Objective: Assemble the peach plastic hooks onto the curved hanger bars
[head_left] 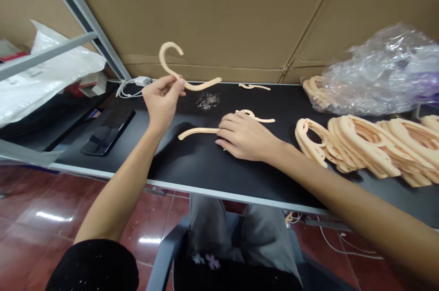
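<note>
A: Blk sleeve [94,266] nearest cam. L hand [162,101]?
B: Pinching hooked pc [165,61] above blk table [202,172], R of phone [109,132].
A: R hand [245,135]?
B: Farther R of phone, fingers bent over end of curved pc [199,131]; grip hidden, can't tell.

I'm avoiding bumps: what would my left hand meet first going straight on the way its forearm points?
Probably the cardboard behind the table, beyond the hooked piece your left hand holds; depth is unclear.

Dark phone [109,132], white charger [142,81], brown cardboard [219,17]; red tiles [27,218]
</note>
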Available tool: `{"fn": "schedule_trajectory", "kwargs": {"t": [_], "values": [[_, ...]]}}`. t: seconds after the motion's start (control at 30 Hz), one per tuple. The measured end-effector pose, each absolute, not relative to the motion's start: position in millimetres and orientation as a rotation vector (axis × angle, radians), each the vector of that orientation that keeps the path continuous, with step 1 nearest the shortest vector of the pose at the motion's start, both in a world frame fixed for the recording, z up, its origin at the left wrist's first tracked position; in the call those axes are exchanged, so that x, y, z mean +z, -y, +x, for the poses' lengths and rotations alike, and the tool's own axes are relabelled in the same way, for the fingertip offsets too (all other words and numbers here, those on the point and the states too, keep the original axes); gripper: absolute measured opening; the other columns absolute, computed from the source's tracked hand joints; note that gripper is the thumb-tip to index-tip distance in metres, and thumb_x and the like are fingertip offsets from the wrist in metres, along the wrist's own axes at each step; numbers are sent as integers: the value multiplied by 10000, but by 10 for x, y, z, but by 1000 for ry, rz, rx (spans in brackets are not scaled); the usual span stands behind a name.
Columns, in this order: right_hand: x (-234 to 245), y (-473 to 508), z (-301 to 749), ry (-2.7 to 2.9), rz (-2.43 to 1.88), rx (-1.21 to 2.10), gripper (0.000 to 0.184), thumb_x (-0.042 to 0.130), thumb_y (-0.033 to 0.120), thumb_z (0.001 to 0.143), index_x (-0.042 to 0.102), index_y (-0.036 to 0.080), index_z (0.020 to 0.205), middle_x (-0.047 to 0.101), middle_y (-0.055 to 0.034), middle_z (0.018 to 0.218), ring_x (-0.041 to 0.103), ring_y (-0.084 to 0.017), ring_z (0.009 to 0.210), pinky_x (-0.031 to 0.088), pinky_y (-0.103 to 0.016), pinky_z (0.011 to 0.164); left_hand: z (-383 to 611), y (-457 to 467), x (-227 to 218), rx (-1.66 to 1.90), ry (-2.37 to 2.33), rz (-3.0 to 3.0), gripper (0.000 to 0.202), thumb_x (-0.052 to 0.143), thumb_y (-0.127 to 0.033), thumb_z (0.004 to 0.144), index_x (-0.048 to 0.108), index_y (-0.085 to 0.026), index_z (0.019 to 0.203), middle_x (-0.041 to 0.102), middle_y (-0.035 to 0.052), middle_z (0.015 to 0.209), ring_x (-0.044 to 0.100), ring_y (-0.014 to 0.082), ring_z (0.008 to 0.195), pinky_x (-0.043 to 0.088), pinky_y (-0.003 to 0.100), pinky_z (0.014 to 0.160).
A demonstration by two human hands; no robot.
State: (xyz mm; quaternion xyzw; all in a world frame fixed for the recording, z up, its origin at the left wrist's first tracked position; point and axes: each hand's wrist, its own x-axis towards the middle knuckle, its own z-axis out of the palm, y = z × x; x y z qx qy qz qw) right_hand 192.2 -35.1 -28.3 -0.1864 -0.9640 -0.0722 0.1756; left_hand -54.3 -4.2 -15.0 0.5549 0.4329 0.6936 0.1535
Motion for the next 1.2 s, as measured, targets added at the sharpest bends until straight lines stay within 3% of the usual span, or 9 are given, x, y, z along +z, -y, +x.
{"fn": "schedule_trajectory", "kwargs": {"t": [0.23,0.43,0.53,0.6,0.7,0.8,0.87,1.0,1.2], "values": [[-346,405,1878,2675,-530,-93,305,485,259,1041,694,110,1207,708,-157,1231,573,-274,1122,435,-414,922,-408,207,-287,1624,-1431,2651,135,672,-216,886,734,-173,773,587,-34,576,510,94,526,408,232,578],[-308,455,1974,2625,-621,-81,323,517,313,1030,743,112,916,711,-153,933,564,-263,962,425,-399,857,-371,210,-363,1234,-1346,2687,204,752,-364,878,756,-170,816,611,-37,588,509,87,517,397,216,557],[-287,450,2065,2614,-704,-26,295,553,323,1011,736,112,917,709,-149,924,553,-257,925,421,-389,844,-323,241,-368,1034,-1235,2631,229,763,-398,859,782,-172,891,630,-32,618,524,92,527,421,222,568],[-289,441,2084,2616,-749,28,261,561,295,1005,739,104,998,722,-151,981,562,-259,953,423,-390,877,-318,253,-346,1000,-1237,2601,250,739,-388,860,795,-173,973,661,-3,708,576,119,609,472,246,627],[-296,416,2085,2625,-794,77,277,516,237,1022,760,111,1054,726,-151,1026,570,-267,1004,417,-396,929,-362,227,-307,964,-1326,2629,277,629,-302,869,798,-197,1062,720,73,1024,665,214,955,534,362,895],[-281,379,2104,2648,-815,99,317,487,234,1035,783,119,1040,728,-152,1017,575,-269,1005,413,-402,948,-422,165,-318,782,-1344,2688,390,541,-233,865,763,-221,1186,674,89,1346,585,284,1284,436,483,1119],[-256,354,2131,2664,-835,100,319,482,212,1031,787,118,1035,728,-156,1013,577,-267,1002,413,-403,954,-439,134,-349,660,-1301,2687,414,498,-226,913,729,-215,1256,673,91,1385,570,280,1339,405,494,1150],[-201,329,2178,2706,-914,103,335,459,180,1029,789,122,1033,723,-155,1007,586,-269,1024,426,-393,956,-412,146,-376,667,-1372,2654,315,514,-319,989,768,-216,1144,762,92,1210,677,266,1159,431,477,1073],[-142,357,2170,2716,-1023,139,306,448,145,1022,745,104,1084,723,-156,1087,613,-266,1067,453,-368,924,-341,223,-286,762,-1485,2593,221,614,-374,931,746,-197,922,765,63,917,683,229,882,475,404,897]]}}
